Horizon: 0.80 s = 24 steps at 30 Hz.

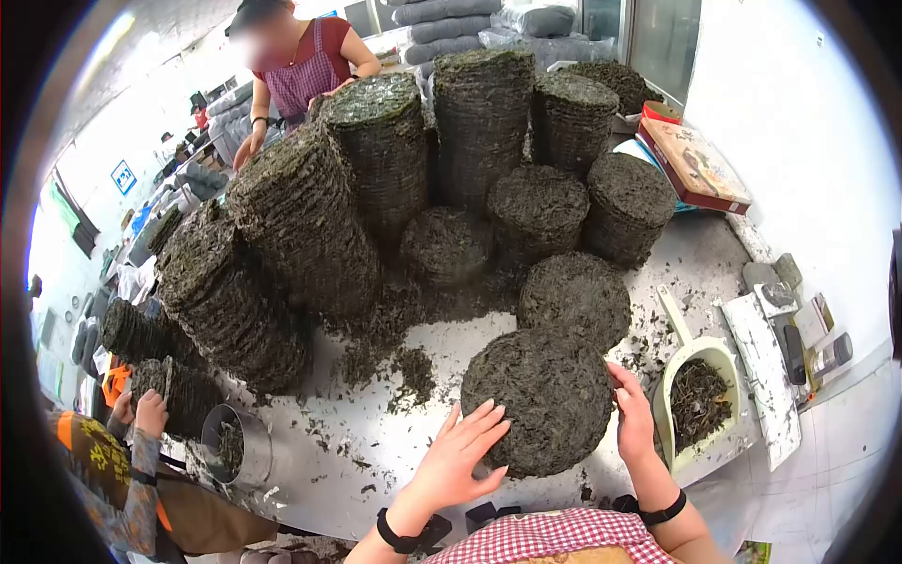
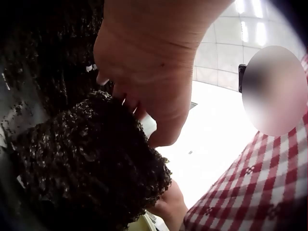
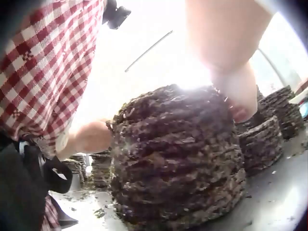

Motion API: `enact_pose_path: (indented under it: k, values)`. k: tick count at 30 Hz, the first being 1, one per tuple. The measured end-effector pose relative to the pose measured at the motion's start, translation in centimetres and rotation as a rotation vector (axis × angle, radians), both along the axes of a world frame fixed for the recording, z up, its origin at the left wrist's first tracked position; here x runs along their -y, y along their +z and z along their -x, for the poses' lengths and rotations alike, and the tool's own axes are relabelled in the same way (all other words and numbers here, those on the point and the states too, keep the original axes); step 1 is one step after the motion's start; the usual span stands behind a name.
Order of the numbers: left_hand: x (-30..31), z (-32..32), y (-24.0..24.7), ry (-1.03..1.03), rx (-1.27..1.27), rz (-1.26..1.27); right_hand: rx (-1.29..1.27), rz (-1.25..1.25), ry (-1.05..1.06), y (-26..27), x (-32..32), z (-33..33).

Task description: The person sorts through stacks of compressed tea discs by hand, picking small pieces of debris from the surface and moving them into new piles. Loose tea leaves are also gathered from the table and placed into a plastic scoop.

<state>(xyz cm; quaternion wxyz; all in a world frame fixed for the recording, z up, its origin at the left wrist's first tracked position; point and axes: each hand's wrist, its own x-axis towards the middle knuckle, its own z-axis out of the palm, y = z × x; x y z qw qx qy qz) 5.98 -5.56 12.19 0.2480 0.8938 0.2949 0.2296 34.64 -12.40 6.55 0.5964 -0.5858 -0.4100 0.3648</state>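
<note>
A short stack of dark, round dried seaweed cakes stands on the pale table right in front of me. In the right wrist view its layered side shows many thin sheets. My left hand rests against its left edge, fingers straight and spread over the rim. On the opposite side, my right hand touches the stack with its fingers extended along the edge. Just behind it is another round stack, partly overlapped by the front one. The left wrist view shows my left hand at the stack's rim.
Tall seaweed stacks curve around the back and left. A dustpan with dark scraps lies to the right, near a box. A metal can stands at the left. Loose flakes litter the table. Two other people are nearby.
</note>
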Motion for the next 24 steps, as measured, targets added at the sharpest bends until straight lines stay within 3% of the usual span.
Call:
enact_pose_path:
  k: [1,7,10,15,17,19,21,22,24]
  values:
    - [-0.1,-0.1,-0.3,-0.070,-0.008,0.042,0.011,-0.083,0.022,0.1,-0.3,0.1]
    - [-0.2,-0.6,-0.7,-0.066,-0.013,-0.012,-0.119,0.059,0.219,0.8,-0.1,-1.1]
    - [-0.7,-0.9,0.2,-0.080,0.015,-0.014,0.295,0.089,0.261,-0.4,0.2,-0.9]
    - [-2.1,0.6,0.2,-0.101,0.177,0.148,0.424,0.043,0.213,1.1,-0.1,0.2]
    - [-2.2,1.2,-0.3,0.391,0.384,0.025,0.482,0.055,0.209,1.6,-0.4,0.2]
    - [-3.6,3.4,-3.2,0.864,0.546,0.105,0.456,0.019,0.171,1.8,-0.5,0.2]
    - [-4.8,5.5,-4.9,0.947,0.907,0.321,0.336,0.008,0.152,1.6,-0.4,0.5]
    - [-5.2,6.9,-6.2,0.956,0.908,0.321,0.256,0.018,0.127,1.5,-0.3,0.4]
    - [-4.5,10.0,-8.8,1.022,1.018,0.572,0.166,0.019,0.094,0.6,-0.2,-0.1]
